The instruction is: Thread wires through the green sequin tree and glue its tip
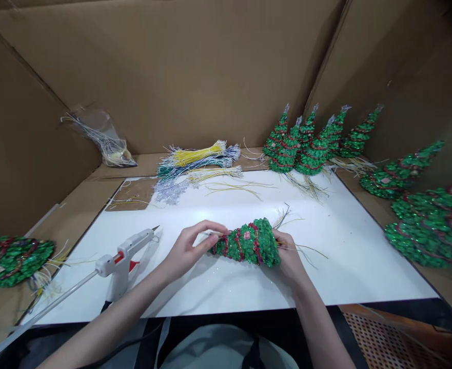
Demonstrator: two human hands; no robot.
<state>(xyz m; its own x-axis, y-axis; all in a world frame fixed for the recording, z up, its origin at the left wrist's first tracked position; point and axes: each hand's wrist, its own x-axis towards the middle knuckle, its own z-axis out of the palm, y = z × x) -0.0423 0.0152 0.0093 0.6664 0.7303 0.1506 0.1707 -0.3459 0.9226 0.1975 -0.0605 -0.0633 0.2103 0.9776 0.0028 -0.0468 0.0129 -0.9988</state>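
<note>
A small green tinsel Christmas tree (252,242) with red garland lies on its side above the white board, its tip pointing left and its base right. My left hand (193,243) pinches the narrow tip end between thumb and fingers. At the base, my right hand (286,250) grips the tree from the right, its fingers partly hidden behind it. Thin wires (306,249) stick out from the base beside my right hand. A white hot glue gun (123,259) with a red trigger and a glue stick stands left of my left forearm.
Bundles of yellow, white and green wires (198,159) lie at the back, near silvery glitter pieces (171,191). Several star-topped trees (312,146) stand back right; more trees (435,225) lie right, another tree (16,259) left. A plastic bag (104,136) leans on the cardboard wall (195,66).
</note>
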